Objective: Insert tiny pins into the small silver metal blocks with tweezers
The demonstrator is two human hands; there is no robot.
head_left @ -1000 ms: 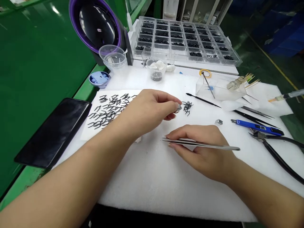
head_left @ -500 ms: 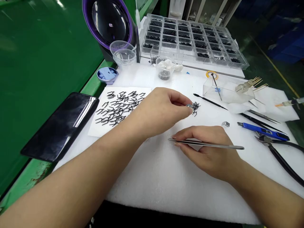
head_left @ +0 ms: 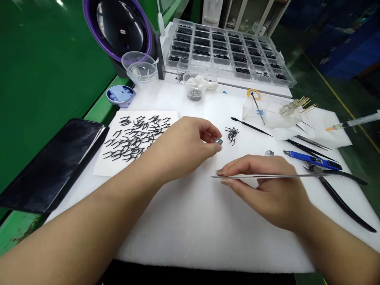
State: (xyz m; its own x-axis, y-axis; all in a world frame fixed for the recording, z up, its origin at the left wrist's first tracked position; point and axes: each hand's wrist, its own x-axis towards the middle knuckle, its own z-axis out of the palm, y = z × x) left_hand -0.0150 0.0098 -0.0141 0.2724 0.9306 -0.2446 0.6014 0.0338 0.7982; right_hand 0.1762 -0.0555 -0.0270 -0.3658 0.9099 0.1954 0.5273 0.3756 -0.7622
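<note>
Left fingers [head_left: 211, 149] withdrawn from black pile [head_left: 232, 135], pinching nugget [head_left: 219, 141]; right fingers [head_left: 241, 165] gripping tweezers [head_left: 279, 175]; white tabletop [head_left: 202, 229], green panel [head_left: 44, 59].

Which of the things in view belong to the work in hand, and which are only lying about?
Apparently in use:
tweezers, in the right hand
small metal piece, in the left hand
pile of black pieces, near the left hand

Seemingly just lying about:
blue cutter
pliers
yellow tape roll
</note>
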